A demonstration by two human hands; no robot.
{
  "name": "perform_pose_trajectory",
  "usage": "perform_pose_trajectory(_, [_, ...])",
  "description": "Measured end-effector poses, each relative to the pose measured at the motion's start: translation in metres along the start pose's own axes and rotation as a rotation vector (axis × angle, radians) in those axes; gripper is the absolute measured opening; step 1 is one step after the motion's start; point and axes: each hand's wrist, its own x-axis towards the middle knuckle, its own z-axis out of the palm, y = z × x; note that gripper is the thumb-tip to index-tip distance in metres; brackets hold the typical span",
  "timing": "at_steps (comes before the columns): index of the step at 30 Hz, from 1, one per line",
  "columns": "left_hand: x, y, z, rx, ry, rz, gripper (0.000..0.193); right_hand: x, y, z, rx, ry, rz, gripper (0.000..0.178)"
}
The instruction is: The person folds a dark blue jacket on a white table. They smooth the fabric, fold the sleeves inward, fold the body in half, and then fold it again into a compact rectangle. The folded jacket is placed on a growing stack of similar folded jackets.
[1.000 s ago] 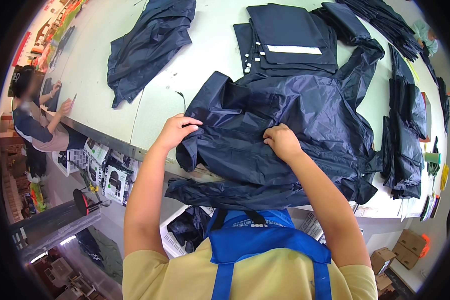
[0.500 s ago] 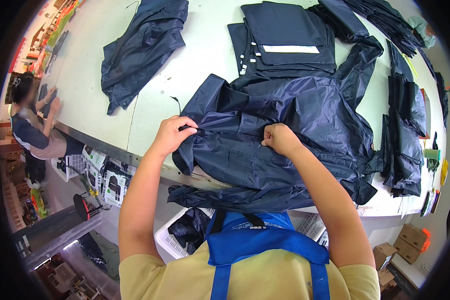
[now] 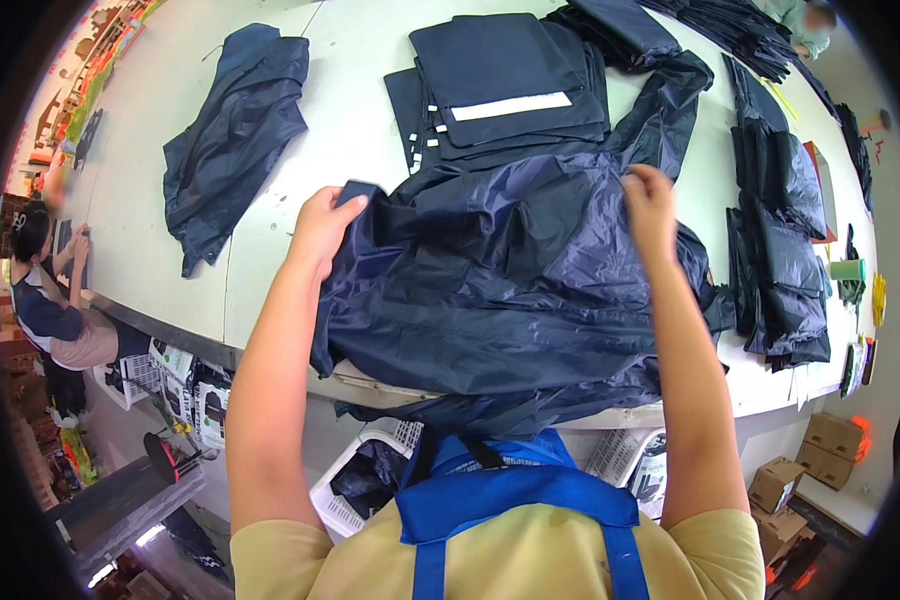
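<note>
A dark navy jacket (image 3: 490, 280) of thin, shiny fabric lies spread and wrinkled on the white table in front of me. My left hand (image 3: 322, 228) is closed on the jacket's left edge, thumb on top. At the upper right part of the jacket, my right hand (image 3: 650, 208) pinches the fabric with bent fingers. One sleeve (image 3: 670, 110) reaches away toward the far right, and another strip of the garment hangs along the table's near edge.
Beyond the jacket is a stack of folded dark pieces (image 3: 500, 65) with a white strip. Another dark garment (image 3: 235, 140) lies at left, folded bundles (image 3: 780, 240) at right. White baskets (image 3: 355, 500) stand below the edge. A co-worker (image 3: 55, 290) works at far left.
My hands have moved farther apart, the right one up and to the right across the jacket. The front seam that ran between them is now covered by fabric. The view has shifted slightly.
</note>
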Motion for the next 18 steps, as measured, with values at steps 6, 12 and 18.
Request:
perform_pose_trajectory(6, [-0.186,-0.075,-0.02,-0.546,-0.931,-0.211,0.083,0.074,0.087,-0.055,-0.099,-0.083,0.774,0.088])
perform_pose_trajectory(12, [-0.175,-0.074,0.032,-0.497,-0.056,-0.379,0.045,0.1,0.107,-0.031,0.014,-0.347,0.881,0.048])
perform_pose_trajectory(18, [-0.163,-0.036,-0.056,-0.335,0.109,-0.123,0.033,0.102,0.077,-0.097,0.457,-0.159,0.486,0.027])
